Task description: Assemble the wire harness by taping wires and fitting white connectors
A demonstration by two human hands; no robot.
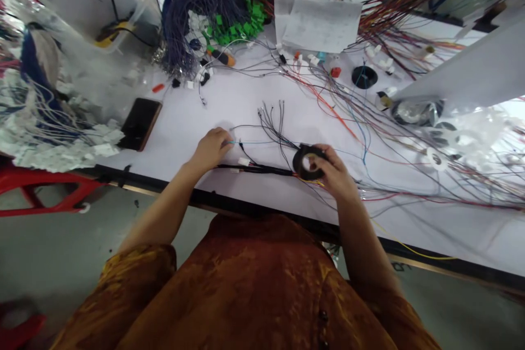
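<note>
Right-hand grip (pixel 333 170) clamps a roll of black electrical tape (pixel 298 163) beside a black-sleeved wire harness (pixel 256 170), which lies crosswise near the desk (pixel 410 232) edge; left-hand grip (pixel 212 147) closes on a thin blue wire (pixel 232 142).

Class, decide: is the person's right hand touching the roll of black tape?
Touching: the head view shows the right hand holding the roll of black tape.

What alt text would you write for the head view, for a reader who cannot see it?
Two hands work over a white table: the right hand holds a roll of black tape, and the left hand holds thin wires near a black wire bundle. Many coloured wires lie around.
</note>
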